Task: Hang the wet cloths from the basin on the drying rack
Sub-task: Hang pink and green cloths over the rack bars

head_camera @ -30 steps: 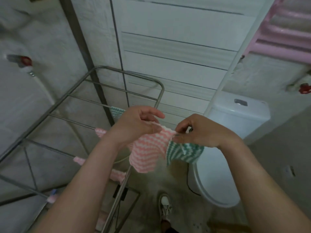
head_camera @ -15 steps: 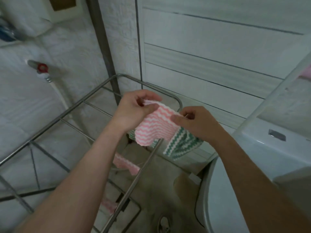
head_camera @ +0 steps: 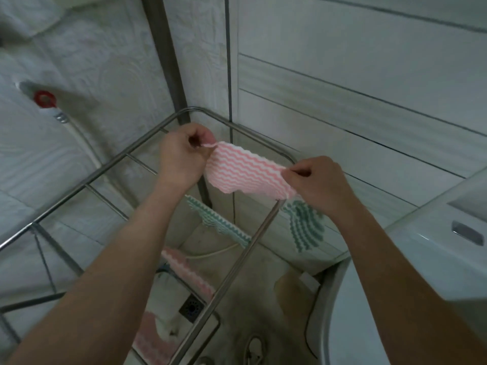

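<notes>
Pink-striped cloth (head_camera: 245, 171) hangs spread in the air between two bare hands, above the far corner of the drying rack (head_camera: 237, 270). The left hand (head_camera: 181, 156) pinches its upper left corner between the thumb and curled fingers. The right hand (head_camera: 316, 180) pinches the right edge in the same way, so the cloth is pulled fairly flat. Its lower right corner overlaps the rack's side rail in the view; whether the two touch cannot be told.

Just beneath the right hand, outside that rail, a green-striped cloth (head_camera: 305, 225) dangles. Whether the hand holds it or it hangs from the rail cannot be told. Under the hands, a second green-striped cloth (head_camera: 218, 222) is draped over a cross rod. Closer to the person, a lower pink cloth (head_camera: 189, 272) lies over the next rod, and a blurred pink cloth (head_camera: 150, 335) shows at the bottom edge.

Down through the rack lies the stained floor with a square floor drain (head_camera: 192, 308), and a shoe (head_camera: 254, 351) shows near the bottom edge. To the right stands a white toilet (head_camera: 434, 259) with a flush button (head_camera: 467, 231) on its cistern.

Beyond the rack, a dark vertical pipe (head_camera: 168, 61) runs up the corner between the tiled walls (head_camera: 342, 101). On the left wall sits a tap with a red handle (head_camera: 44, 98), and a pale hose (head_camera: 84, 143) leads down from it.
</notes>
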Available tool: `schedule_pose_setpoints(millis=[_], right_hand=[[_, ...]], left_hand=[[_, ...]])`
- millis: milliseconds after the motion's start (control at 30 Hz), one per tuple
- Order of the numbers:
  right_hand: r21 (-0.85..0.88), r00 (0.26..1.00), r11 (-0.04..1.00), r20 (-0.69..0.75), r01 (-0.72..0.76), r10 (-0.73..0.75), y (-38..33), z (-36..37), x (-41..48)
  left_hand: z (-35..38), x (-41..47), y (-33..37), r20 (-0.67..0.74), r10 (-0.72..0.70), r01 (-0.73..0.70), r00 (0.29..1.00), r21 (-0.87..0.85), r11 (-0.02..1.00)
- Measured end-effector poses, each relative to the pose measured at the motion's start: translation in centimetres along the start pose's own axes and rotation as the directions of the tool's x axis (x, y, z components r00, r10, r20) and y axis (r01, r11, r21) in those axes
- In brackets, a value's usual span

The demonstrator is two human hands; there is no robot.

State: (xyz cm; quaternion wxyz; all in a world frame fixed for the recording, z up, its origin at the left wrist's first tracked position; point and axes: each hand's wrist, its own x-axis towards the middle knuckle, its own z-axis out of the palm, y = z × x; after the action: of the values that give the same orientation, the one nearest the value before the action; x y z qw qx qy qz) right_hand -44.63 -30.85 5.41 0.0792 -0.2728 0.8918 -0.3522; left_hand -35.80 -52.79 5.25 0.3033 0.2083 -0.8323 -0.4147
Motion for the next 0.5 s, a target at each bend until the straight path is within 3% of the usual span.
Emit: schedule_pose_setpoints(millis=[100,267,500], right_hand=[[0.067,0.992,0.997,0.125,-0.027,0.018,0.3,1.1,0.7],[0.226,0.94,0.956,0.325,-0.187,0.107,1.4,0.9,2.3],[0.028,0.965,0.978,0.169,-0.207,0.199,6.4,4.8,6.4]], left_hand=[[-0.2,0.6,-1.4,-0.01,-0.025,0.025,1.0,0.039,0.999],[1.2,2.1,-2.9,0.031,-0.129,0.131,0.991,-0.068,0.989],[6.8,4.1,-6.6,0.14,-0.185,0.158,0.973,0.186,0.97]])
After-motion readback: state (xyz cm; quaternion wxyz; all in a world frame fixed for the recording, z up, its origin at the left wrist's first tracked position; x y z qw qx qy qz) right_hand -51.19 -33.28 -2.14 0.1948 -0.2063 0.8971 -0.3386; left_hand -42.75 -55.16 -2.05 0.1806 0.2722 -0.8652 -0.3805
